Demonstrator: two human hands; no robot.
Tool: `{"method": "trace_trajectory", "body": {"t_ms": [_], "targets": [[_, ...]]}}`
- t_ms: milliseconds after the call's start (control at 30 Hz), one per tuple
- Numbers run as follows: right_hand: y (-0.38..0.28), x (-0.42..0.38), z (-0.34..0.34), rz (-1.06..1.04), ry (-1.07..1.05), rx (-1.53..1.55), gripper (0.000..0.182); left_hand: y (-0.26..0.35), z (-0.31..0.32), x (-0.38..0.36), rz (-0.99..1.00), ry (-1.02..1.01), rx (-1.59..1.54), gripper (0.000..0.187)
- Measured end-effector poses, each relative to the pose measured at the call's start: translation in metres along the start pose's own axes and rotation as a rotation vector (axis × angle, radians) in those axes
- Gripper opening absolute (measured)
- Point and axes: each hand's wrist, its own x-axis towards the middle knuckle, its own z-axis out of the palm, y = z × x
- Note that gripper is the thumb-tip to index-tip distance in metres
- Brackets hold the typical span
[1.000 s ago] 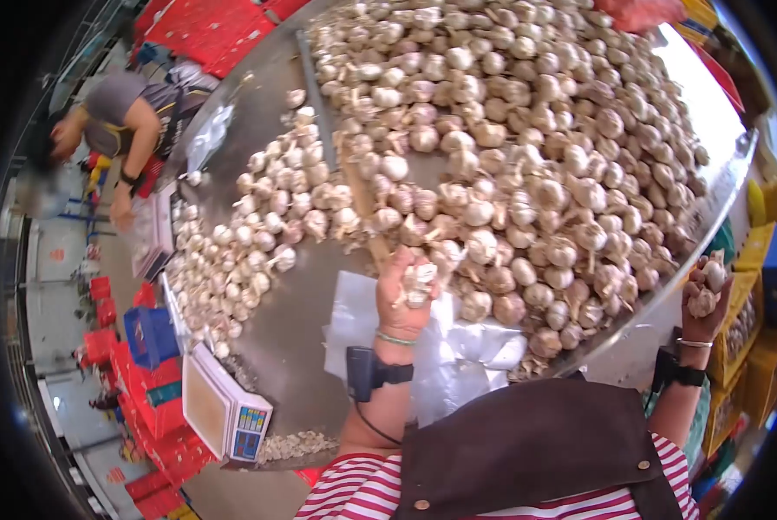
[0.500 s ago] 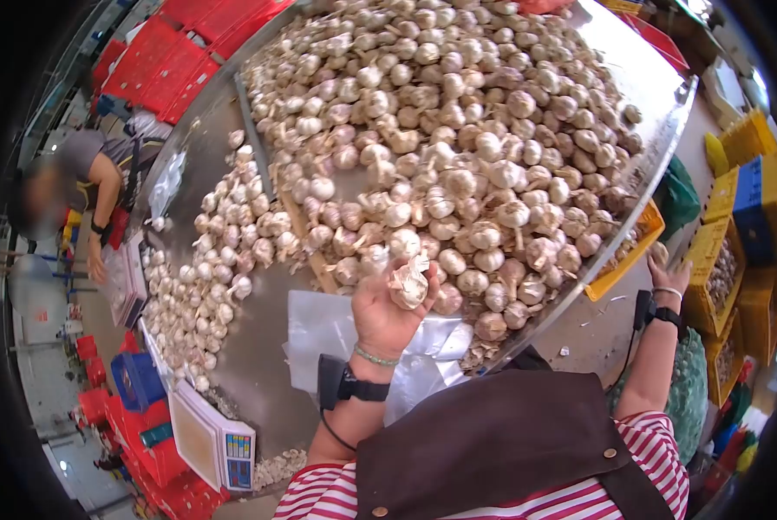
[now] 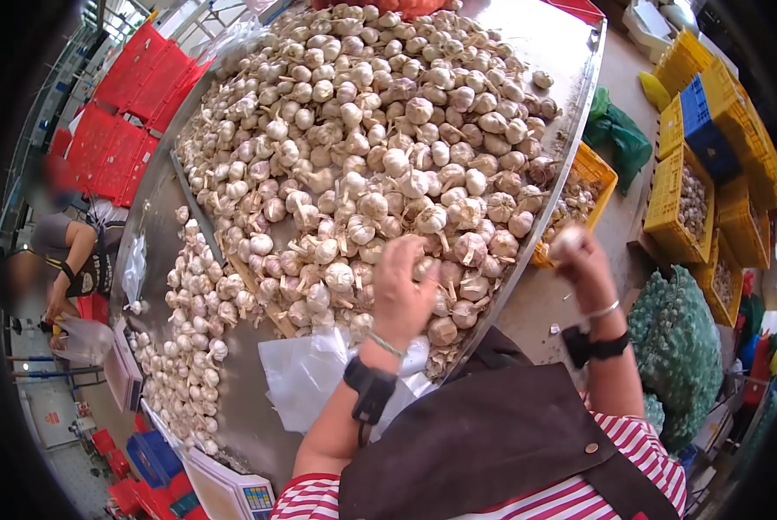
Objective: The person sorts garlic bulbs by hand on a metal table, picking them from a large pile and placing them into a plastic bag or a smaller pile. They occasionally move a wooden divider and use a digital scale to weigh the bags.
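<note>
A large heap of garlic bulbs (image 3: 388, 130) covers the metal table. Over its near edge is my left hand (image 3: 403, 290), its fingers bent and smeared by motion; whether it holds anything is hidden. My right hand (image 3: 590, 269), raised past the table's right rim, is closed on a pale garlic bulb (image 3: 567, 244). Clear plastic bags (image 3: 306, 377) lie just left of my left wrist. A smaller group of cleaner-looking bulbs (image 3: 193, 347) spreads to the left, beyond a metal and wooden divider (image 3: 248, 276).
At the lower left stands a scale (image 3: 224, 485). A yellow crate (image 3: 592, 173) of garlic sits beside the right rim, with stacked yellow crates (image 3: 679, 217) and a green net sack (image 3: 679, 347) farther right. A co-worker (image 3: 72, 247) is at the far left.
The view has shifted right. The garlic that was in my left hand no longer shows there. My right hand has risen from beside the yellow crates toward the table with a bulb.
</note>
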Motion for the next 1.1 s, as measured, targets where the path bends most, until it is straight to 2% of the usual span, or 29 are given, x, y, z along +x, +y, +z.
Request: {"method": "trace_trajectory", "body": {"t_ms": [33,67,100,133,200,267,300,333,400,433,467,500,533,600,667,733,767,800,867,900,933,967,1000,1033,1067,1100], "targets": [[-0.003,0.02,-0.03,-0.102,0.124,-0.066,0.057,-0.016,0.001,0.001,-0.06,-0.081,0.155,0.037],[-0.009,0.042,-0.06,-0.297,0.224,-0.412,0.064,-0.028,0.006,0.0,-0.05,-0.088,0.153,0.037],[-0.026,0.047,-0.067,-0.69,0.396,-1.037,0.066,-0.04,0.013,0.0,-0.03,-0.144,0.193,0.037],[-0.041,0.05,-0.062,-0.82,0.606,-1.332,0.064,-0.051,0.021,0.002,-0.013,-0.197,0.234,0.037],[-0.055,0.064,-0.04,-0.801,0.453,-1.115,0.06,-0.057,0.031,0.003,0.028,-0.141,0.267,0.037],[-0.045,0.075,0.01,-0.529,0.036,-0.774,0.056,-0.058,0.029,0.007,-0.059,-0.139,0.061,0.036],[-0.036,0.075,0.037,-0.561,-0.055,-0.955,0.054,-0.059,0.032,0.002,-0.167,-0.05,-0.103,0.032],[-0.027,0.074,0.063,-0.591,-0.153,-1.135,0.052,-0.051,0.027,0.002,-0.162,-0.049,-0.098,0.032],[-0.016,0.074,0.106,-0.559,-0.293,-1.291,0.042,-0.027,0.004,-0.003,-0.771,0.031,-1.378,0.024],[-0.011,0.079,0.115,-0.561,-0.315,-1.277,0.042,-0.025,-0.007,-0.008,-0.715,-0.053,-1.517,0.026],[-0.007,0.087,0.125,-0.522,-0.377,-1.404,0.038,-0.022,-0.014,-0.013,-0.718,-0.089,-1.668,0.034],[-0.003,0.093,0.135,-0.482,-0.439,-1.532,0.035,-0.023,-0.017,-0.018,-0.782,-0.1,-1.769,0.037],[0.001,0.096,0.14,-0.531,-0.438,-1.565,0.03,-0.024,-0.019,-0.022,-0.844,-0.112,-1.872,0.04],[-0.001,0.104,0.144,-0.48,-0.459,-1.593,0.029,-0.021,-0.027,-0.026,-0.853,-0.114,-1.909,0.042],[0.003,0.116,0.135,-0.541,-0.405,-1.46,0.028,-0.019,-0.03,-0.029,-0.977,-0.05,-1.942,0.039],[-0.021,0.104,0.129,-0.334,-0.406,-1.219,0.036,-0.023,-0.029,-0.035,-0.981,-0.004,-2.003,0.036],[-0.025,0.093,0.125,-0.223,-0.349,-0.92,0.043,-0.026,-0.03,-0.035,-0.985,-0.012,-2.022,0.034],[-0.007,0.106,0.107,0.015,-0.473,-0.415,0.046,-0.027,-0.031,-0.035,-0.986,-0.022,-2.041,0.033],[-0.031,0.064,0.117,0.236,-0.55,0.306,0.048,-0.03,-0.026,-0.037,-1.0,0.021,-2.073,0.036],[-0.026,0.058,0.118,0.313,-0.55,0.455,0.057,-0.038,-0.023,-0.043,-0.904,-0.061,-2.09,0.04],[-0.028,0.046,0.13,0.371,-0.455,0.515,0.057,-0.042,-0.021,-0.047,-0.805,-0.142,-2.102,0.044],[-0.012,0.048,0.128,0.425,-0.527,0.644,0.053,-0.04,-0.02,-0.051,-0.852,-0.133,-1.991,0.055],[0.004,0.049,0.127,0.478,-0.6,0.776,0.05,-0.039,-0.018,-0.057,-0.849,-0.133,-1.998,0.055],[0.009,0.039,0.137,0.425,-0.479,0.499,0.043,-0.038,-0.017,-0.063,-0.805,-0.229,-1.873,0.059],[0.004,0.019,0.158,0.319,-0.477,0.31,0.038,-0.037,-0.017,-0.07,-0.76,-0.315,-1.744,0.062],[0.012,0.01,0.172,0.037,-0.52,-0.103,0.034,-0.03,-0.023,-0.074,-0.843,-0.391,-1.727,0.071]]}}
